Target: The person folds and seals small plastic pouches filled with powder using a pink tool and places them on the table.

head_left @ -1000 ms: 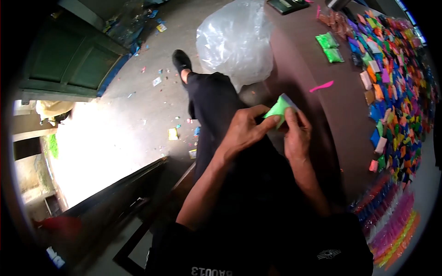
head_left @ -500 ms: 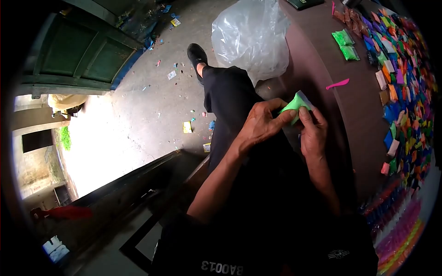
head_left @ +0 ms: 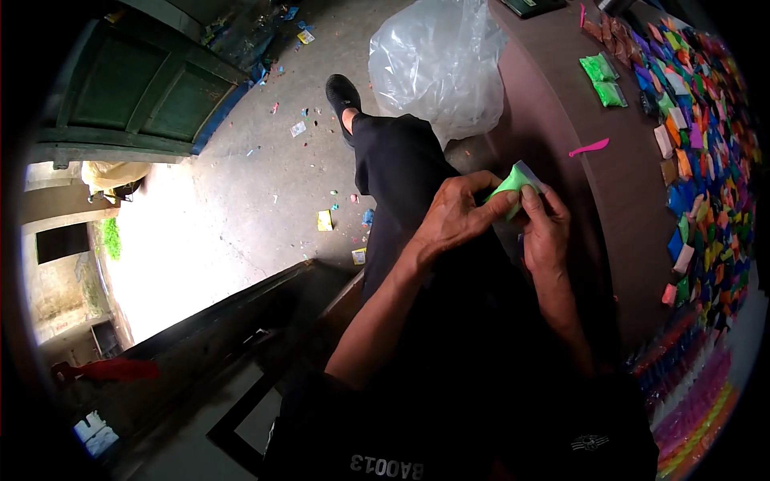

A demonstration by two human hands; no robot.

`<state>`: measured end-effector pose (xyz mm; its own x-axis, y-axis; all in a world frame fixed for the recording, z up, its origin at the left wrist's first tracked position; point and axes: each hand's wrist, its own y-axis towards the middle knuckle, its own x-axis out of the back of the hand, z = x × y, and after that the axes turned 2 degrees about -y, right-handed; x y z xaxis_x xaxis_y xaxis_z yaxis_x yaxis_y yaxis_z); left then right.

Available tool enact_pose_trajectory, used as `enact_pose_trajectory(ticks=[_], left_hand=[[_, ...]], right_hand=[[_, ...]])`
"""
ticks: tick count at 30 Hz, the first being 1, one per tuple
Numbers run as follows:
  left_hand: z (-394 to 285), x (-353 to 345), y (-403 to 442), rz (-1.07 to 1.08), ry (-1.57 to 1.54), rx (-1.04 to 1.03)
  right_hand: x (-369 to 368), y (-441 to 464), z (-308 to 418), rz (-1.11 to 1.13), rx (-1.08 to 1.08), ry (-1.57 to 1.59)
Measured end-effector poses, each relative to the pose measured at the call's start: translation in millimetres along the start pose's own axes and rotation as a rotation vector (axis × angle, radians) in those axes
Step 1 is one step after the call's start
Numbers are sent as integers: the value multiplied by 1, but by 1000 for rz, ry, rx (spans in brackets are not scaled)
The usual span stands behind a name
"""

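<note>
Above my lap, both hands grip one small clear packet of bright green, soft-looking material (head_left: 510, 186). My left hand (head_left: 459, 210) has its thumb pressed on the near side of the packet, with the other fingers bent behind it. My right hand (head_left: 549, 228) pinches the packet's right side between thumb and fingers. The packet's clear end points up and to the right. Part of the packet is covered by the thumbs. On the table to the right lie two similar green packets (head_left: 603, 80) and a pink plastic knife (head_left: 589, 147).
A large pile of small coloured packets (head_left: 706, 176) covers the right side of the brown table (head_left: 634, 216). A big clear plastic bag (head_left: 437, 68) stands beside the table. Scraps litter the floor (head_left: 249, 176). A green door (head_left: 136, 88) is at upper left.
My hands and the green packet stay in nearly the same place and grip. Only a slight shift of the view shows.
</note>
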<state>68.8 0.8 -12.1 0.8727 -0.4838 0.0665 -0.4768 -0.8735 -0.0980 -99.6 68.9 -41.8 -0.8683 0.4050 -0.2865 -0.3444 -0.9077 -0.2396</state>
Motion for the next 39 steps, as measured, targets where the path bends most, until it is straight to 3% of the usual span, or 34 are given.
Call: enact_pose_trajectory(ticks=[6, 12, 17, 25, 27, 29, 33, 39], left_hand=[[4, 7, -2, 62, 17, 77], [0, -3, -4, -30, -35, -16], [2, 0, -1, -13, -44, 27], [10, 1, -3, -35, -98, 2], [1, 0, -4, -1, -35, 116], [-1, -4, -6, -35, -116, 84], [3, -5, -8, -75, -167, 52], [-5, -10, -14, -68, -144, 79]], right_hand=[[-2, -4, -1, 13, -35, -4], [5, -2, -3, 45, -17, 37], [8, -3, -5, 69, 25, -37], [-3, -8, 2, 48, -67, -22], [1, -6, -2, 68, -47, -25], [1, -7, 3, 77, -34, -23], [4, -8, 9, 189, 2, -115], [5, -12, 12, 159, -6, -227]])
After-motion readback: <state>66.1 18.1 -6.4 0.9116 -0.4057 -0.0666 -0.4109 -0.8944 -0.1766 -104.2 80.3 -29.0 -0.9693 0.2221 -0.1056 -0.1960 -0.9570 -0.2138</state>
